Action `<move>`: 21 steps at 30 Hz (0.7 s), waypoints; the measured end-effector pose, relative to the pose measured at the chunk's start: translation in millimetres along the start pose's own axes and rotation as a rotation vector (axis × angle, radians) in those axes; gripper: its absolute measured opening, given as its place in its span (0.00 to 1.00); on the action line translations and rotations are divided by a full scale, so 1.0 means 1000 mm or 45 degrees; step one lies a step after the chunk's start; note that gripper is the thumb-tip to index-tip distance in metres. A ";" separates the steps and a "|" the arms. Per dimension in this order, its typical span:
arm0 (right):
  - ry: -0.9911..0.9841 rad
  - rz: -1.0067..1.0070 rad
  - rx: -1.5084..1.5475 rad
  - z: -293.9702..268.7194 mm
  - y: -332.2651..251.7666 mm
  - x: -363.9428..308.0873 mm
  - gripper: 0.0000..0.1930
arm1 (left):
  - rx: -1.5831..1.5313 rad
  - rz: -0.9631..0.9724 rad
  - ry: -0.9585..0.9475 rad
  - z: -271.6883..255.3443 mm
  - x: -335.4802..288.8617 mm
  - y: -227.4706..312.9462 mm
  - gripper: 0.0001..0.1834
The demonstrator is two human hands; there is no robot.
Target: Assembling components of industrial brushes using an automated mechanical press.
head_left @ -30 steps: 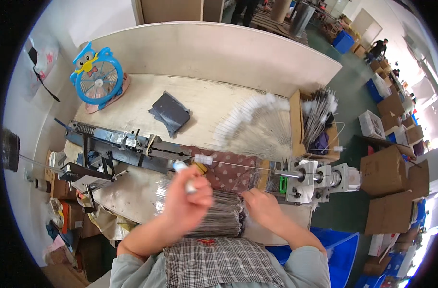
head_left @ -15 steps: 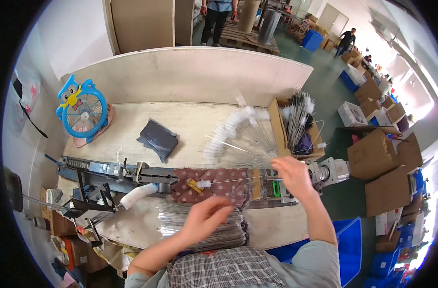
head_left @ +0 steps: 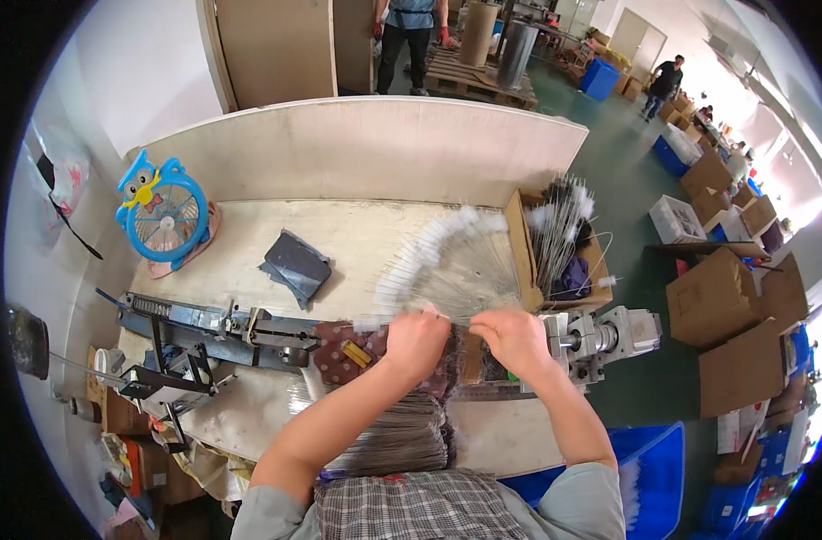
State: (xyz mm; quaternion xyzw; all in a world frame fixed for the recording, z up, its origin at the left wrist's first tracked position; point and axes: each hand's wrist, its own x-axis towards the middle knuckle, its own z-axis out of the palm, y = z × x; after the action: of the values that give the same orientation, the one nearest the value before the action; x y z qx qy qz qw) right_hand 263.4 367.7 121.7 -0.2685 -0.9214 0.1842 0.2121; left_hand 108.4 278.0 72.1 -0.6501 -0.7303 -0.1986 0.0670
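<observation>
My left hand (head_left: pixel 419 343) is closed in a fist over the right part of a dotted maroon cloth (head_left: pixel 334 367). Just to its right, my right hand (head_left: pixel 514 343) pinches with thumb and fingers beside a metal clamp machine (head_left: pixel 605 335). Whatever lies in either grip is too thin or hidden to make out. Beyond the hands, thin wire brushes with white bristle ends (head_left: pixel 429 247) lie fanned out. A yellow block (head_left: pixel 355 354) rests on the cloth. Nearer me lies a thick bundle of straight metal wires (head_left: pixel 397 434).
A long metal fixture (head_left: pixel 271 331) runs along the left. A blue owl-shaped fan (head_left: pixel 166 221) and a dark flat pad (head_left: pixel 296 266) stand farther back. A cardboard box (head_left: pixel 519 243) holds more wire brushes. A blue bin (head_left: pixel 659 481) sits at lower right; people stand beyond.
My left hand has moved up and right, closing; my right hand has come slightly left and down. The white-tipped wire across the cloth no longer shows. The white cylinder has left the left fixture.
</observation>
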 end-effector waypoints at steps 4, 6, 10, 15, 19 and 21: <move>-0.314 0.046 0.309 -0.019 -0.013 0.012 0.05 | 0.077 0.009 0.041 0.022 0.005 -0.011 0.03; -0.283 -0.137 0.198 -0.016 -0.020 0.015 0.05 | 0.055 -0.023 0.114 0.013 -0.004 -0.009 0.05; -0.194 -0.423 0.264 0.019 -0.050 0.040 0.06 | -0.454 0.012 0.134 -0.043 -0.077 -0.014 0.12; -0.285 -0.544 0.398 0.074 -0.092 0.064 0.05 | -1.785 -1.287 -0.084 -0.051 -0.143 -0.036 0.18; -0.148 -0.559 0.342 0.100 -0.122 0.066 0.05 | -2.997 -1.973 0.245 -0.055 -0.179 -0.089 0.32; -0.182 -0.504 0.286 0.107 -0.131 0.067 0.04 | -3.031 -1.736 0.470 -0.073 -0.184 -0.102 0.33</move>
State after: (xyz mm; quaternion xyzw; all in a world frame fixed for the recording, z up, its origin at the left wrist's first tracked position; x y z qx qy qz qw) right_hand 105.3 278.3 110.1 -0.0435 -0.9425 0.2590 0.2068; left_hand 24.1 73.2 52.7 0.2021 -0.2739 -0.7717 -0.5373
